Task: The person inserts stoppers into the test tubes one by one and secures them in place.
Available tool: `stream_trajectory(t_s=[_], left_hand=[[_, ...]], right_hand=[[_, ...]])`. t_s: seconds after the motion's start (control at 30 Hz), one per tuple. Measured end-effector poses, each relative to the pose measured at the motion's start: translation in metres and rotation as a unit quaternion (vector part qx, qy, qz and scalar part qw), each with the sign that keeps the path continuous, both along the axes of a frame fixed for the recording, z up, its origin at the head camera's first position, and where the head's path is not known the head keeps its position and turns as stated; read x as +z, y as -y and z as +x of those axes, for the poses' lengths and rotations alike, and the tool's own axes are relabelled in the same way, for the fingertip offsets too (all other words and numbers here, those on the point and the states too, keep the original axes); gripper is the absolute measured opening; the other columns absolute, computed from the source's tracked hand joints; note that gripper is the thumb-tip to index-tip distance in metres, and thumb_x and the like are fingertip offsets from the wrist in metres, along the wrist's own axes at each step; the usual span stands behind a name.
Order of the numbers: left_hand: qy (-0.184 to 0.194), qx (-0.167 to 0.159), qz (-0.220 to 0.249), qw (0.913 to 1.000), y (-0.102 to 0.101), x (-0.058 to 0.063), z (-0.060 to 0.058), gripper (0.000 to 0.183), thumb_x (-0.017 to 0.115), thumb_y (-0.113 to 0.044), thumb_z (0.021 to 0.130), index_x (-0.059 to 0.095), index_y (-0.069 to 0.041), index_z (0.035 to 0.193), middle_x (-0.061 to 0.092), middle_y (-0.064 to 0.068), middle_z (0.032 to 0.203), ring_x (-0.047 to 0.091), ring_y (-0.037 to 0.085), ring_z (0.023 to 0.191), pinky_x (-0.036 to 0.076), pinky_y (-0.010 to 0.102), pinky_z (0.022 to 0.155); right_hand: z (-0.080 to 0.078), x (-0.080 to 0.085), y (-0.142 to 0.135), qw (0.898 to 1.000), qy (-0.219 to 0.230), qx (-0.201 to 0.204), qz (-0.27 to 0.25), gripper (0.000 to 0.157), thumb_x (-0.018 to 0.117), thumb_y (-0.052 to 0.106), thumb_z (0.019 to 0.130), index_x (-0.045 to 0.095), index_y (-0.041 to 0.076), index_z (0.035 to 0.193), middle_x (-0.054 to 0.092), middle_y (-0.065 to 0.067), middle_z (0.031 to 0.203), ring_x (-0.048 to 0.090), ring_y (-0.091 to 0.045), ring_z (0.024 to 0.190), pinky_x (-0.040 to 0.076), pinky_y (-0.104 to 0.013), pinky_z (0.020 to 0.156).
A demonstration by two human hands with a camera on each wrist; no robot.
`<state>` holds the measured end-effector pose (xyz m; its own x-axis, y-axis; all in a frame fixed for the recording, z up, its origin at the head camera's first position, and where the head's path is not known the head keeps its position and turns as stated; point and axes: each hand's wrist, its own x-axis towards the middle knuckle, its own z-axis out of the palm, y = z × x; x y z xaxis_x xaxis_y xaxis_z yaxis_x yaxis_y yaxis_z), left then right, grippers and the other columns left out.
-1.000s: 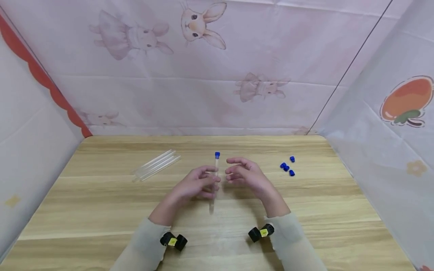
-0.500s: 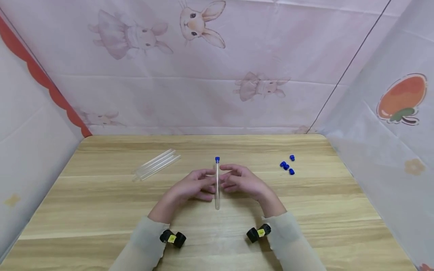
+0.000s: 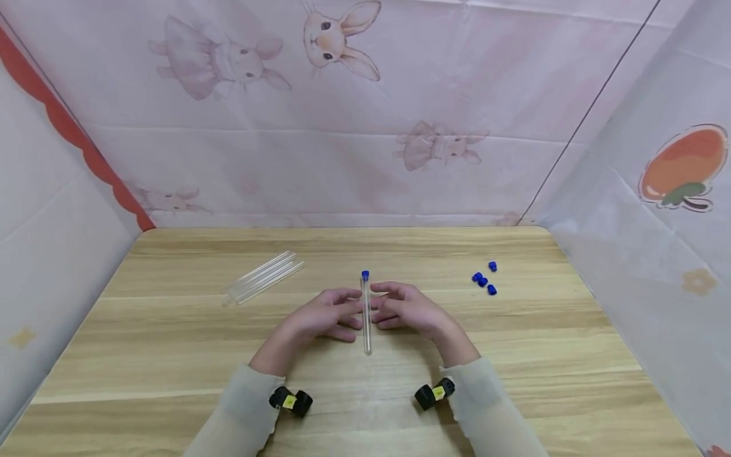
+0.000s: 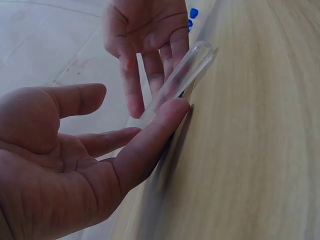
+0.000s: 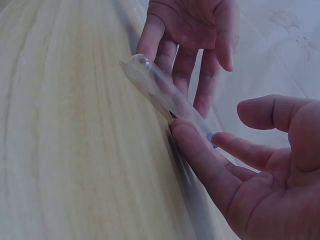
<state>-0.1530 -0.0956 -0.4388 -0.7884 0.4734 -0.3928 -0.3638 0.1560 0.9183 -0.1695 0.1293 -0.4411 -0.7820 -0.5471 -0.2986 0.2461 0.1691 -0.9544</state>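
A clear test tube (image 3: 367, 327) with a blue cap (image 3: 365, 274) lies on the wooden table, its rounded end towards me. On its left is my left hand (image 3: 328, 315), fingers relaxed and tips right beside the glass. My right hand (image 3: 412, 309) mirrors it on the other side, also with loose fingers. In the left wrist view, the little-finger side of the left hand (image 4: 85, 165) is at the tube (image 4: 187, 72), and the thumb stands away from it. The right wrist view shows the right hand (image 5: 265, 170) likewise low against the tube (image 5: 162, 90).
Several clear tubes without caps (image 3: 265, 279) lie side by side at the back left of the table (image 3: 171, 355). Several loose blue caps (image 3: 492, 290) are scattered at the back right. A printed cloth wall (image 3: 365, 171) rises behind the table.
The capped tube has come down from the left hand's fingers onto the table. The left hand's fingers have loosened, and the right hand has moved left to the tube's side.
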Motion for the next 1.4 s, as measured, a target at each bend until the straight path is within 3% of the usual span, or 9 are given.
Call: stream_trajectory(t_s=[0.57, 1.03, 1.17, 1.23, 1.4], left_hand=[[-0.006, -0.007, -0.002, 1.0, 0.003, 0.002, -0.001, 0.054, 0.05, -0.022, 0.105, 0.033, -0.001, 0.152, 0.059, 0.024, 0.127, 0.066, 0.03, 0.106, 0.062, 0.042, 0.084], [-0.013, 0.024, -0.009, 0.9996, 0.012, 0.008, -0.001, 0.056, 0.053, -0.023, 0.104, 0.032, -0.008, 0.154, 0.055, 0.022, 0.135, 0.066, 0.033, 0.108, 0.061, 0.043, 0.085], [-0.055, 0.044, 0.001, 0.9975, 0.023, 0.015, -0.002, 0.058, 0.056, -0.021, 0.103, 0.032, -0.008, 0.154, 0.051, 0.025, 0.139, 0.062, 0.039, 0.113, 0.058, 0.047, 0.092], [-0.096, 0.054, -0.005, 0.9939, 0.034, 0.019, -0.003, 0.057, 0.055, -0.02, 0.104, 0.033, -0.007, 0.154, 0.05, 0.027, 0.139, 0.06, 0.042, 0.115, 0.057, 0.049, 0.093], [-0.211, 0.097, -0.047, 0.9717, 0.073, 0.029, -0.012, 0.049, 0.053, -0.013, 0.104, 0.038, -0.001, 0.149, 0.053, 0.033, 0.134, 0.061, 0.046, 0.111, 0.059, 0.05, 0.088]], right_hand=[[-0.001, 0.001, -0.003, 1.0, 0.004, -0.001, 0.01, 0.048, 0.048, 0.011, 0.104, 0.037, 0.003, 0.15, 0.056, -0.026, 0.134, 0.066, -0.033, 0.111, 0.058, -0.042, 0.093], [0.0, 0.008, -0.005, 0.999, 0.002, -0.022, 0.025, 0.049, 0.05, 0.012, 0.104, 0.037, 0.006, 0.151, 0.056, -0.025, 0.133, 0.066, -0.035, 0.111, 0.058, -0.043, 0.093], [-0.005, 0.013, -0.017, 0.998, -0.034, -0.046, 0.029, 0.051, 0.051, 0.014, 0.104, 0.036, 0.005, 0.152, 0.055, -0.027, 0.136, 0.063, -0.039, 0.115, 0.057, -0.046, 0.094], [-0.007, 0.015, -0.029, 0.995, -0.062, -0.072, 0.038, 0.051, 0.051, 0.015, 0.104, 0.037, 0.004, 0.151, 0.054, -0.029, 0.136, 0.062, -0.042, 0.116, 0.056, -0.049, 0.095], [-0.013, 0.023, -0.073, 0.973, -0.145, -0.148, 0.104, 0.05, 0.053, 0.016, 0.103, 0.04, 0.001, 0.149, 0.054, -0.031, 0.133, 0.061, -0.042, 0.112, 0.059, -0.045, 0.089]])
